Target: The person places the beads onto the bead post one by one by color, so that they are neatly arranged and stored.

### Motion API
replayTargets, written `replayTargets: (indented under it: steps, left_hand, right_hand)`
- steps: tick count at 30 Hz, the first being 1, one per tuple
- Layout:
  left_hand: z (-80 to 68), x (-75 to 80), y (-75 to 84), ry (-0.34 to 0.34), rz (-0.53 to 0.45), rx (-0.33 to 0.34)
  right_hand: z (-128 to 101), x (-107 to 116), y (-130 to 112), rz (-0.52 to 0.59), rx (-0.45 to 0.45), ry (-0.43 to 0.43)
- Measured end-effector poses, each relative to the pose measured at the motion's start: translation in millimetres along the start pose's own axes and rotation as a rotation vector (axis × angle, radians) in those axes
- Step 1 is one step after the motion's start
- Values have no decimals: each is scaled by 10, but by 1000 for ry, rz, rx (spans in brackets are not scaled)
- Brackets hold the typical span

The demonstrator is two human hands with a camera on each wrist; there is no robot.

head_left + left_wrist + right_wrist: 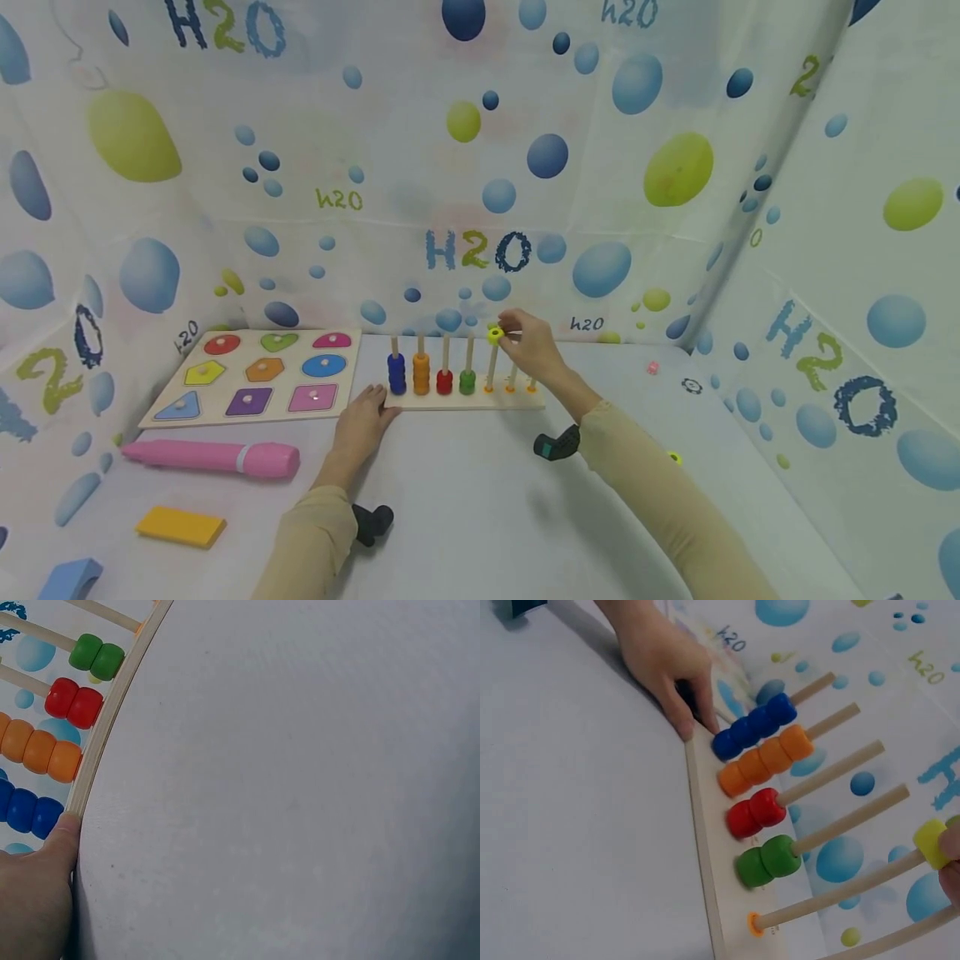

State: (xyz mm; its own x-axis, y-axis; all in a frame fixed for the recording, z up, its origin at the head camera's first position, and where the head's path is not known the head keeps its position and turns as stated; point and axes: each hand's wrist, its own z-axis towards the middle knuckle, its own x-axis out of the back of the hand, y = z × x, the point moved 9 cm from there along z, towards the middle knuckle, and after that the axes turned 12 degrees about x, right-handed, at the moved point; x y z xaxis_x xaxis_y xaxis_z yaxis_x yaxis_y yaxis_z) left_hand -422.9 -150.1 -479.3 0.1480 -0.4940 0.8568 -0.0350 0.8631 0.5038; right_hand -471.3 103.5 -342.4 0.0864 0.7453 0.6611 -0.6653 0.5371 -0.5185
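Note:
A wooden bead-stacking board (465,403) with upright pegs stands near the back of the table. From the left, its pegs carry blue beads (397,375), orange beads (422,375), red beads (756,813) and green beads (768,861). My left hand (363,425) grips the left end of the base, with the thumb (66,831) against its front edge. My right hand (531,343) pinches a yellow bead (495,335) at the top of the fifth peg; the peg's end meets the bead (930,844). Two further pegs stand to the right, partly behind this hand.
Left of the bead board lies a shape puzzle board (285,415). Nearer are a thick pink marker-shaped object (202,457), a yellow block (180,527) and a blue block (71,579). Beyond the right forearm shows another yellow bead (675,457), partly hidden by the sleeve.

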Motion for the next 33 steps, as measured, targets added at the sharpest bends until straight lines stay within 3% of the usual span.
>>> replayTargets:
  steps: [15,22,26,33]
  left_hand:
    - [3,2,0,6,-5,-7]
    - [2,-3,14,1,-7,-3]
    - [5,-11,12,-1,-7,-1]
    - [2,-18,-8,-6,-9,3]
  right_hand:
    - [7,64,-7,-50,46,47]
    - [-79,127,103,17,7,58]
    - [-196,280,197,97,-23,58]
    - [-498,798,32,202,-46,70]
